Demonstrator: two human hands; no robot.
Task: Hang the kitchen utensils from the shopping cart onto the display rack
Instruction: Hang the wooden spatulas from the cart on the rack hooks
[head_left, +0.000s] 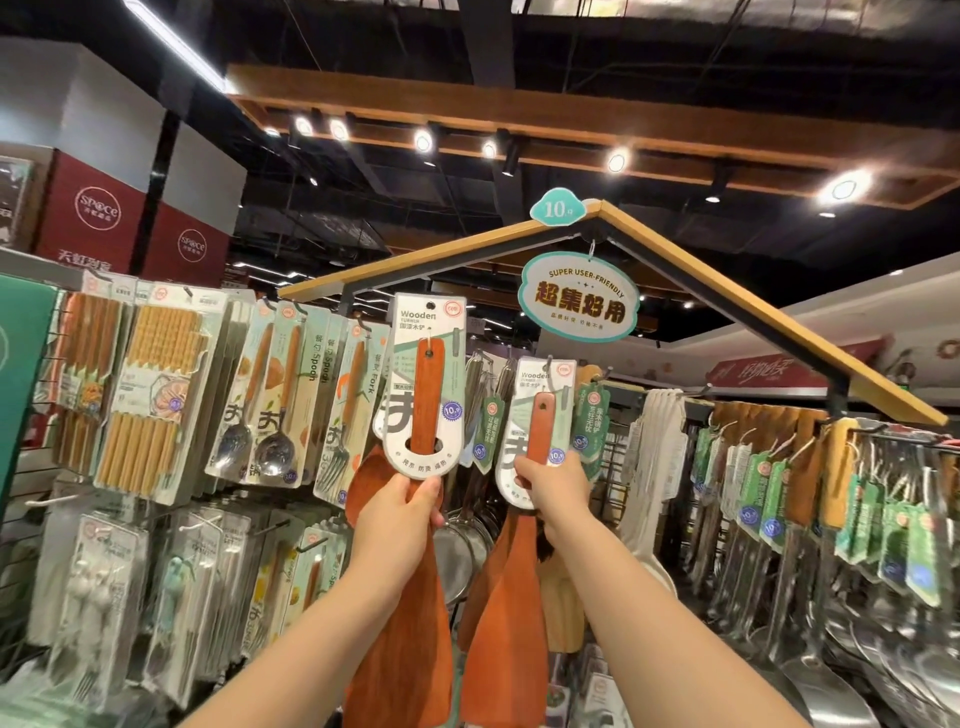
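- At the neck of the raised wooden turner, just under its backing card, the fingers of the left hand are clamped round the wood, thumb to the front.
- Just beside it, the right hand pinches the second turner at the foot of its card, fingers curled on handle and card together.
- Both turners are up at the display rack, their broad blades hanging below the wrists. That makes 2 in hand; the shopping cart is not in view.
- The punched hole in the raised turner's card shows free, with no peg through it. The second turner's card reaches a hook; whether it already hangs there I cannot tell.
- Handling, as I judge it: the wood is stiff, light and dry, so it should not slip. The card is thin and will buckle if pushed from its edge, and the blade end is the heavier, so it will swing.
- The best hold looks to be where the hands are now, on the neck under the card, steering the hole onto a hook from below.
- Further out hang spoon and fork packs, chopstick packs, an oval sign and steel utensils.
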